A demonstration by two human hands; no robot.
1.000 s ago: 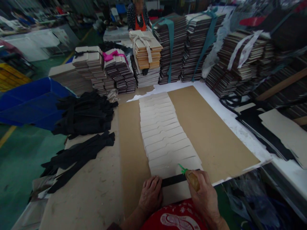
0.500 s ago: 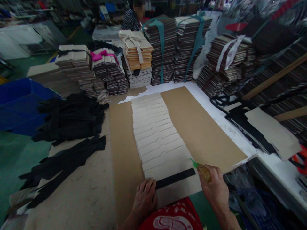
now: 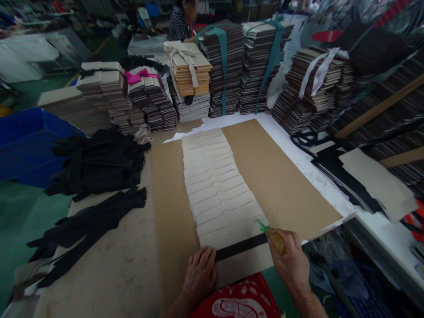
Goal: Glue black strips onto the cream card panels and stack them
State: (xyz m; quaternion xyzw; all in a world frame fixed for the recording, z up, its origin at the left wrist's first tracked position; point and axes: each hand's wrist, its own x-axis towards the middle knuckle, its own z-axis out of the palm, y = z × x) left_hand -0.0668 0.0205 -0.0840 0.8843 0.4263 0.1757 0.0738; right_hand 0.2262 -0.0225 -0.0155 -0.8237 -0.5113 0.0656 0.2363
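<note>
My left hand (image 3: 200, 270) lies with its fingers flat at the left end of a black strip (image 3: 241, 247), at the near edge of the grey-beige boards. My right hand (image 3: 292, 256) is wrapped round an amber squeeze bottle (image 3: 277, 241) with a thin green tip (image 3: 263, 226). That tip points to the upper left over the nearest board, just beyond the strip's right end; whether it touches the surface I cannot tell. Several overlapping grey-beige boards (image 3: 218, 185) run away from me in a stepped row on a tan sheet (image 3: 274, 172).
Black fabric strips (image 3: 99, 163) lie in heaps on the left, near a blue bin (image 3: 29, 141). Tied stacks of boards (image 3: 225, 66) line the table's far side. Loose boards (image 3: 377, 181) rest at the right. A person (image 3: 180, 24) is behind the stacks.
My right hand has shifted a little to the left with the bottle, its green tip moving left along the nearest board. My left hand stays in place.
</note>
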